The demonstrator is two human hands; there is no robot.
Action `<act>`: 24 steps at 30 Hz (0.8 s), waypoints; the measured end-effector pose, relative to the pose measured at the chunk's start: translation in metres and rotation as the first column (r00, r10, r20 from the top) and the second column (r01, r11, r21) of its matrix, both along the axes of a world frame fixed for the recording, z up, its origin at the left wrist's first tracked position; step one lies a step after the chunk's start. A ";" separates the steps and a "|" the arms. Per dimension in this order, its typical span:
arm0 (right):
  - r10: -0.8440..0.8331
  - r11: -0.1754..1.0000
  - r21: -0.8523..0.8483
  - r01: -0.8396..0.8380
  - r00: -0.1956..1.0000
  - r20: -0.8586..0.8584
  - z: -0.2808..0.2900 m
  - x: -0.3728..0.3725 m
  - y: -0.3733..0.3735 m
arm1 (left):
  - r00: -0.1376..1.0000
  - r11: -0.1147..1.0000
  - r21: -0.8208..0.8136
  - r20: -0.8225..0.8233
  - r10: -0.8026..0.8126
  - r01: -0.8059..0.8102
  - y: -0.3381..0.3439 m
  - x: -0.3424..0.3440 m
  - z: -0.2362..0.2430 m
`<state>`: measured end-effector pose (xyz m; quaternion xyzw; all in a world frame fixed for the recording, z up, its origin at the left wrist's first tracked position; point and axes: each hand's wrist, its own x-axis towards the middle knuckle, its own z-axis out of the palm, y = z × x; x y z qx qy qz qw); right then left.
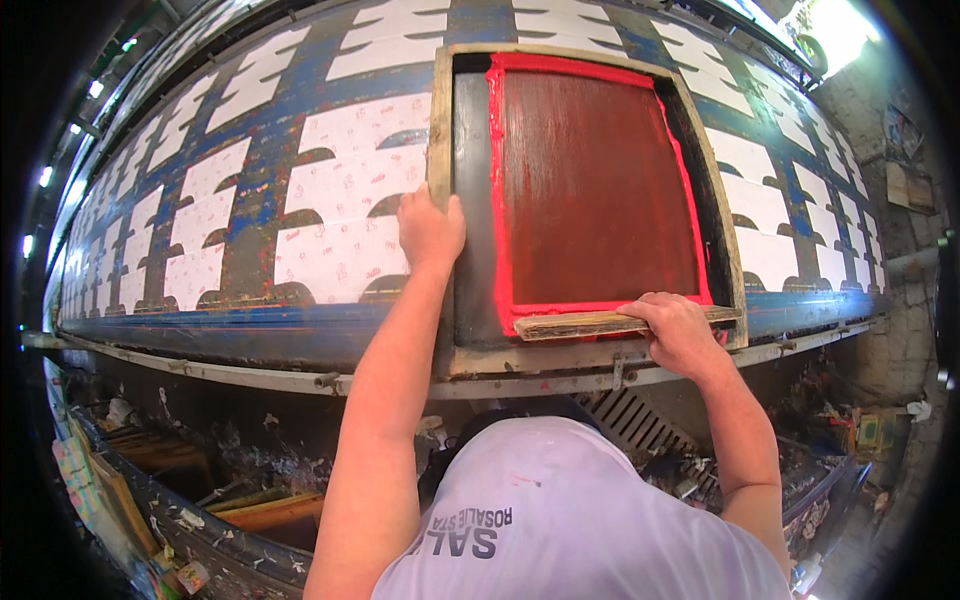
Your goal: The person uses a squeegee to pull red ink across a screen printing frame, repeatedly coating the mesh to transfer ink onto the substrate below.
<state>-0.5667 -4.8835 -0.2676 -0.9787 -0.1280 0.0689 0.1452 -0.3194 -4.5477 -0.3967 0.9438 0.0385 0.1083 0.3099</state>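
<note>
Two hands at a wooden frame (440, 130) on a long counter (245, 245), one on its side, one on a wooden bar (575, 325).
The left hand (431, 230) is curled over the frame's left side, fingers bent and thumb raised toward the inside; the right hand (678, 332) is closed around the bar, right of its middle. The bar lies across the near end of the frame, beside the dark red panel (598, 190), which thick bright red paste (498, 200) borders. Rows of white notched pieces (345, 190) cover the counter on both sides; those just left of the frame bear small reddish prints. A metal rail (520, 386) runs along the near edge.
</note>
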 end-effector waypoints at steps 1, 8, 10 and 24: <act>0.011 1.000 0.006 -0.012 0.999 0.043 -0.005 -0.007 0.005 | 1.000 1.000 0.008 0.017 -0.004 0.003 0.000 0.002 -0.001; -0.004 0.999 -0.048 0.016 0.970 0.245 -0.041 -0.015 0.023 | 1.000 1.000 -0.002 -0.012 0.006 -0.006 -0.001 0.001 -0.002; 0.003 0.998 -0.063 0.017 0.953 0.304 -0.049 0.007 0.018 | 1.000 1.000 0.004 -0.026 0.000 0.000 -0.001 0.002 -0.001; 0.066 0.990 -0.141 0.013 0.836 0.545 -0.107 0.353 -0.087 | 0.998 1.000 0.022 0.055 -0.012 0.011 -0.003 0.004 -0.008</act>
